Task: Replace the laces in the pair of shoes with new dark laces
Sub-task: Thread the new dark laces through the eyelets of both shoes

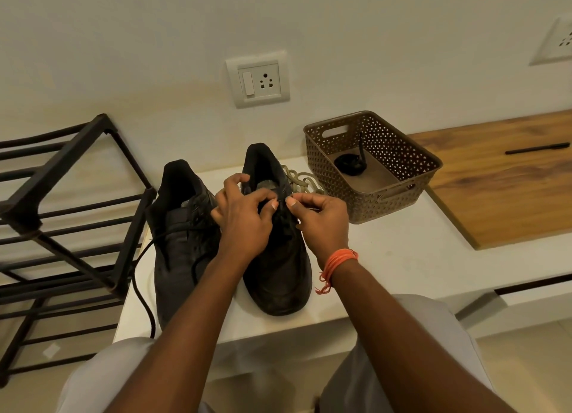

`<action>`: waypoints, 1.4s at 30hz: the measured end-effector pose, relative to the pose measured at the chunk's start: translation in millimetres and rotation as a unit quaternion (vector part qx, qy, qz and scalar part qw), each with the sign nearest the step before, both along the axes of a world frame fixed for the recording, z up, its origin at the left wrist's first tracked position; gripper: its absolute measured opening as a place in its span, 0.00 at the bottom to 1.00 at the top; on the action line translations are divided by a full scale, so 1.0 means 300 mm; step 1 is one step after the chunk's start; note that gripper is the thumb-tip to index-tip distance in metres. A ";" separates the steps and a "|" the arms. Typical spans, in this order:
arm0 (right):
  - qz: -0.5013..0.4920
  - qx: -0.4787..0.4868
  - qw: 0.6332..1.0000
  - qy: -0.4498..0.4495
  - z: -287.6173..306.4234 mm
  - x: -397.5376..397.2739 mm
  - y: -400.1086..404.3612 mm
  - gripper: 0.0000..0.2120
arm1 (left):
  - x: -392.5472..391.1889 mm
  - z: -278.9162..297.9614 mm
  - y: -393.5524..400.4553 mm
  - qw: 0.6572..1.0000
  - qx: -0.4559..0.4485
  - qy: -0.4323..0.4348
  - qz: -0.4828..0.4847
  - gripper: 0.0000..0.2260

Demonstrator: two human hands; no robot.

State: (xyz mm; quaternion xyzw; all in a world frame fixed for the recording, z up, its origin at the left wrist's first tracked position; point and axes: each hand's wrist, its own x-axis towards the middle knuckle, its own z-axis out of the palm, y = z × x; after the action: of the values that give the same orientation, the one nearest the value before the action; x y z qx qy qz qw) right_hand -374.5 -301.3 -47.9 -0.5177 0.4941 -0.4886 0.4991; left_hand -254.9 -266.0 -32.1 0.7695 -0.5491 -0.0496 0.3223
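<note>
Two black shoes sit toe-toward-camera on the white ledge (pixel 387 258), metal rack (pixel 62 211) to the left, brown basket (pixel 371 165) to the right. Left shoe (pixel 182 242) trails a dark lace (pixel 144 289) over the ledge edge. Right shoe (pixel 278 273) is the one in hand. Left hand (pixel 244 217) curls over its tongue area. Right hand (pixel 322 217) pinches something small at the upper eyelets, likely the lace tip; too dark to confirm. Old pale laces (pixel 301 180) lie behind the shoe, a dark coil (pixel 351 163) in the basket. My take: steady the eyelet flap with the left, feed the tip straight, pull both ends even.
</note>
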 end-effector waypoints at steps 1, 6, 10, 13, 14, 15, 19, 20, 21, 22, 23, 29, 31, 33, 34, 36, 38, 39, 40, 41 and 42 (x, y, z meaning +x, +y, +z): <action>0.001 0.004 1.000 -0.006 0.000 0.000 -0.001 0.07 | 0.003 0.001 0.000 1.000 0.001 0.005 -0.003 0.06; 0.029 -0.012 0.999 0.011 0.029 -0.004 -0.036 0.04 | 0.020 0.007 0.013 0.999 0.030 0.001 -0.026 0.10; 0.046 -0.026 0.999 0.008 0.038 -0.016 -0.058 0.07 | 0.046 0.000 0.044 0.997 0.056 -0.039 -0.032 0.20; 0.049 0.000 0.994 -0.094 0.052 -0.018 -0.055 0.09 | 0.053 0.001 0.053 0.997 0.056 0.019 -0.046 0.21; 0.059 0.031 0.985 -0.159 0.064 -0.020 -0.054 0.09 | 0.051 0.003 0.054 0.997 0.060 0.026 -0.044 0.21; 0.071 0.062 0.969 -0.229 0.083 -0.029 -0.052 0.09 | 0.049 0.004 0.055 0.997 0.065 0.020 -0.043 0.21; 0.068 0.043 0.939 -0.334 0.156 -0.133 -0.060 0.13 | 0.067 0.008 0.057 0.996 0.076 -0.002 -0.043 0.25; 0.071 -0.019 0.973 -0.218 0.157 -0.163 -0.052 0.12 | 0.072 0.009 0.061 0.996 0.077 -0.003 -0.044 0.26; 0.086 -0.093 0.990 -0.055 0.152 -0.180 -0.036 0.10 | 0.077 0.012 0.064 0.996 0.075 -0.004 -0.046 0.28; 0.122 -0.150 0.975 0.108 0.133 -0.187 -0.014 0.08 | 0.079 0.014 0.065 0.996 0.073 -0.004 -0.049 0.29; 0.187 -0.167 0.934 0.255 0.109 -0.184 0.008 0.06 | 0.081 0.018 0.067 0.996 0.074 -0.002 -0.049 0.31; 0.295 -0.011 0.746 0.597 0.099 -0.179 -0.001 0.14 | 0.095 0.032 0.072 0.993 0.115 0.039 -0.006 0.40; 0.273 0.003 0.789 0.550 0.088 -0.185 -0.010 0.13 | 0.090 0.031 0.073 0.995 0.093 0.010 -0.033 0.39; 0.226 -0.030 0.854 0.467 0.068 -0.183 0.000 0.12 | 0.095 0.035 0.070 0.992 0.095 0.006 -0.078 0.37; 0.198 -0.062 0.882 0.423 0.064 -0.178 0.004 0.13 | 0.101 0.041 0.067 0.990 0.105 0.010 -0.096 0.35; 0.159 -0.127 0.907 0.369 0.064 -0.163 0.000 0.13 | 0.112 0.049 0.065 0.985 0.132 0.013 -0.113 0.36; 0.148 -0.158 0.904 0.369 0.069 -0.134 -0.010 0.13 | 0.120 0.050 0.071 0.981 0.148 0.004 -0.124 0.40; 0.148 -0.169 0.899 0.376 0.068 -0.116 -0.013 0.12 | 0.125 0.046 0.074 0.980 0.152 -0.001 -0.131 0.41; 0.150 -0.183 0.895 0.377 0.067 -0.098 -0.014 0.11 | 0.129 0.043 0.076 0.978 0.156 -0.005 -0.138 0.43; 0.150 -0.199 0.895 0.371 0.064 -0.081 -0.011 0.09 | 0.135 0.038 0.079 0.977 0.159 -0.005 -0.143 0.44; 0.142 -0.214 0.894 0.366 0.061 -0.071 -0.009 0.08 | 0.140 0.034 0.080 0.976 0.160 -0.007 -0.146 0.44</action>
State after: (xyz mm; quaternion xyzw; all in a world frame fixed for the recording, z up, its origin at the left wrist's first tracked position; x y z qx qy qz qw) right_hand -395.7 -304.0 -29.5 -0.8189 0.4468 -0.2821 0.2242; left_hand -212.8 -242.1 -21.9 0.7233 -0.6424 -0.1778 0.1802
